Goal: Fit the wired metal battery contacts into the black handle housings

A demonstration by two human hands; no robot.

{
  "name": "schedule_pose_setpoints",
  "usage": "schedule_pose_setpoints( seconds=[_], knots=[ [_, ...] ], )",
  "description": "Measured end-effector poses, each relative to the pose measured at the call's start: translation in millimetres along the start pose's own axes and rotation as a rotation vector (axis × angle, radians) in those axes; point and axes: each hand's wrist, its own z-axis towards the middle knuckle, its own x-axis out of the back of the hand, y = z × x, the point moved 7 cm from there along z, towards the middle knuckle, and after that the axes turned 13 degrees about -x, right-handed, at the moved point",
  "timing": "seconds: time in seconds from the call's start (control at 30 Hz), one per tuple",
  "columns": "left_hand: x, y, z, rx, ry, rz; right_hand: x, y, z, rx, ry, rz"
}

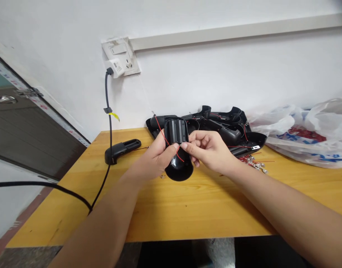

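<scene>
Above the wooden table, a black plastic housing (178, 169) with a two-slot compartment is tilted toward me. My left hand (161, 154) grips it along its left side, thumb on the front near the lower end of the slots. A thin red wire (161, 130) runs across the housing, one end reaching up past its left edge and another loose end hanging over the glossy lower part. My right hand (203, 149) is closed at the right edge, thumb and forefinger pinched at the red wire by the left thumb. The pinched spot itself is mostly hidden.
Behind, several similar black housings (226, 130) with red wires lie piled by the wall. Small metal contacts with red wires (253, 163) lie to their right, near a white plastic bag (307, 134). One black housing (122, 149) lies left, by a black cable (110, 141) from the wall socket (122, 56).
</scene>
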Motion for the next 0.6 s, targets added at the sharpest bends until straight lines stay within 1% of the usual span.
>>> schedule_pose_setpoints(
  seconds=[0.13,0.4,0.6],
  knots=[
    [-0.6,1.0,1.6,-0.03,-0.013,-0.017,0.3,1.8,0.1,-0.008,-0.004,0.007],
    [0.2,-5.0,0.2,0.009,-0.03,-0.006,-1.6,2.5,-0.6,-0.018,-0.016,-0.016],
    [-3.4,0.0,3.9,-0.006,-0.008,-0.091,-2.5,3.3,0.2,-0.022,-0.032,-0.007]
  ],
)
